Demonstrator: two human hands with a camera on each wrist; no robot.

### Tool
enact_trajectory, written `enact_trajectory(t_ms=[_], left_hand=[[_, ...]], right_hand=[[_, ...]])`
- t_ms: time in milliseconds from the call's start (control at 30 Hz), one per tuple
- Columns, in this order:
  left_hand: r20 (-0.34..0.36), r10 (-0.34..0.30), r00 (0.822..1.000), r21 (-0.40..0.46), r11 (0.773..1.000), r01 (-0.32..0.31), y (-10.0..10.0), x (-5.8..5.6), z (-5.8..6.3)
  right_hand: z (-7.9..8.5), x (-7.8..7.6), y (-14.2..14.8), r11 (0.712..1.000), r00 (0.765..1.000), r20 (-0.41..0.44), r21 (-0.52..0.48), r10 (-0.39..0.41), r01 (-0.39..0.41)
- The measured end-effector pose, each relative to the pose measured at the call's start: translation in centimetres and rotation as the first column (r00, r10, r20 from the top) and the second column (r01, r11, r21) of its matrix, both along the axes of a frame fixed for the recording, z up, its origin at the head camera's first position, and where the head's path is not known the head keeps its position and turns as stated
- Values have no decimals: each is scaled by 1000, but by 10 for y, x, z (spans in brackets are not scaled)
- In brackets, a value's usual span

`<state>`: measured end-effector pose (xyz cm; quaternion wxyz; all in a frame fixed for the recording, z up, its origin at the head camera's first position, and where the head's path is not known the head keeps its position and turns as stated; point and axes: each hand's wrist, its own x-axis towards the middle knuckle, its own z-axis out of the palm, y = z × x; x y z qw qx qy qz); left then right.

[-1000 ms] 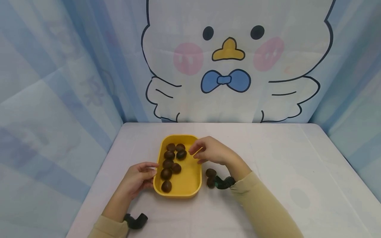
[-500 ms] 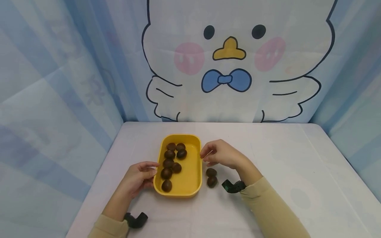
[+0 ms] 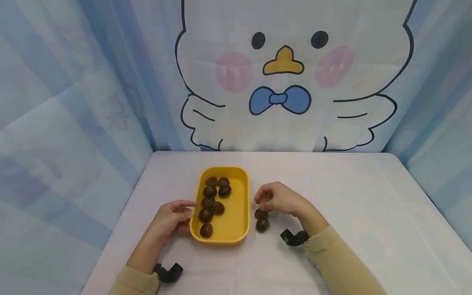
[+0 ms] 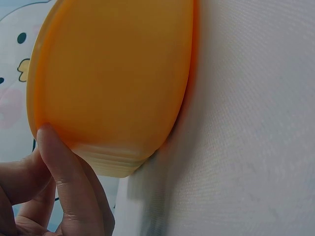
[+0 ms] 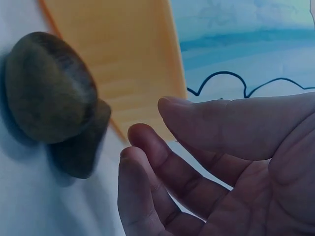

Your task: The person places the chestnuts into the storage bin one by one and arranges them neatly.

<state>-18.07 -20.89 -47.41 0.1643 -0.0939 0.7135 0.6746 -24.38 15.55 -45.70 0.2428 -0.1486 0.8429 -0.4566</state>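
Observation:
A yellow tray stands on the table, with several brown chestnuts lying mostly along its left side. My left hand pinches the tray's left rim; in the left wrist view a fingertip presses the tray's outer wall just under the rim. Right of the tray lie two loose chestnuts, a far one and a nearer one. Just beyond them hovers my right hand, thumb and fingers loosely bent. The right wrist view shows a gap between its thumb and fingertips, with nothing held.
A pale cloth covers the table. Behind it hangs a curtain printed with a white cartoon bird, and blue curtains flank both sides. A black strap is worn on the left wrist and another on the right.
My right hand has drawn back from over the tray, moving right and nearer, to the two loose chestnuts. The left hand and the tray have stayed put.

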Motion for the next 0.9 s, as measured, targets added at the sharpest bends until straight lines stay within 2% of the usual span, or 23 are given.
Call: enact_trajectory(t_ms=[200, 500, 900], left_hand=[[10, 5, 1000, -9, 1000, -5, 0, 0, 0], [6, 2, 1000, -8, 1000, -2, 0, 0, -1], [8, 3, 1000, -20, 1000, -3, 0, 0, -2]], right_hand=[[-9, 2, -2, 999, 1000, 4, 46, 3, -3], [-17, 4, -4, 996, 999, -41, 82, 28, -25], [-15, 9, -4, 992, 998, -50, 117, 42, -36]])
